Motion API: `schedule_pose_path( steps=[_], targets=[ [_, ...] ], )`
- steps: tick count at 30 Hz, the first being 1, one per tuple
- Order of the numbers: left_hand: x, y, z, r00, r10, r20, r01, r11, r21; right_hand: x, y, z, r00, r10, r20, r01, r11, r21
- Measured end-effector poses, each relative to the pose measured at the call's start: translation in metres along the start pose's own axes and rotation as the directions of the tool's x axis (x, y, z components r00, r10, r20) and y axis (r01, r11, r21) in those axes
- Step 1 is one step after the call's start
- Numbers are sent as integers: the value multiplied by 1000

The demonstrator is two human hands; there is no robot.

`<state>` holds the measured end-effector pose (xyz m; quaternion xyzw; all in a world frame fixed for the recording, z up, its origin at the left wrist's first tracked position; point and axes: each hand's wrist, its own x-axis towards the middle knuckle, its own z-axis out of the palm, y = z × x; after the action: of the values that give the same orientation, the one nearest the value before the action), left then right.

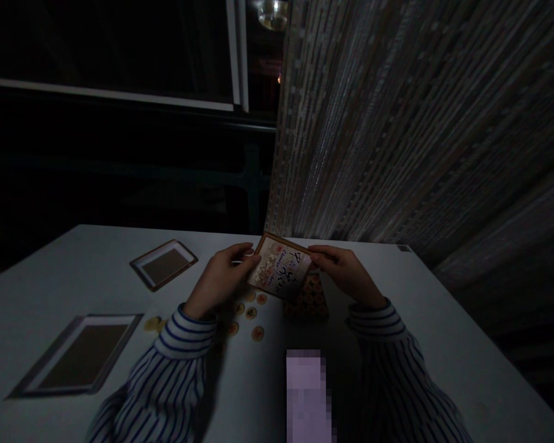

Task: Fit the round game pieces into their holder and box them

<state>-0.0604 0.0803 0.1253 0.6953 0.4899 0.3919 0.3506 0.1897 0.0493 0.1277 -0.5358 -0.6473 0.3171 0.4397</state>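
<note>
My left hand (221, 280) and right hand (346, 274) pinch opposite edges of the square brown-bordered printed box (279, 269). I hold it just above the white table (443, 344), tilted toward me, seemingly so its face reads. A red patterned pouch (310, 298) sits beneath, with pale round wooden discs (257, 333) scattered near-left.

I'm looking at a pale, flat table (50, 289) in very dim light. Two shallow rectangular trays lie on its left side, well apart from each other. The near tray (80, 355) has a pale rim and a brown floor, and the far tray (164, 264) has a brown rim. Round yellowish discs (257, 333) lie flat and scattered near the middle, with a couple of stray discs (152, 324) just beside the near tray's far corner. A patterned box (310, 300) sits just right of the main scatter. A small dark tag (403, 248) sits at the far right corner. I cannot read the discs' faces.
</note>
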Motion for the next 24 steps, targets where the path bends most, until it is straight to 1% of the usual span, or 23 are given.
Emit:
schedule_pose_path(
  steps=[5,11,17,21,24],
  targets=[
    [-2,7,2,1000,20,-6,-20,998,-52,-1,0,-2,999,-44,27,46,994,-100],
    [-4,7,5,996,83,38,-79,991,-106,-2,1,-2,996,-66,59,73,988,-137],
    [-4,3,5,996,72,59,-69,996,-63,-2,-2,-2,994,-69,81,82,982,-168],
    [-3,2,4,990,119,69,-121,993,19,-2,-1,-2,993,-87,73,98,981,-165],
    [-3,1,4,986,147,78,-150,988,33,-2,-1,-2,995,-80,64,89,986,-141]
  ],
)
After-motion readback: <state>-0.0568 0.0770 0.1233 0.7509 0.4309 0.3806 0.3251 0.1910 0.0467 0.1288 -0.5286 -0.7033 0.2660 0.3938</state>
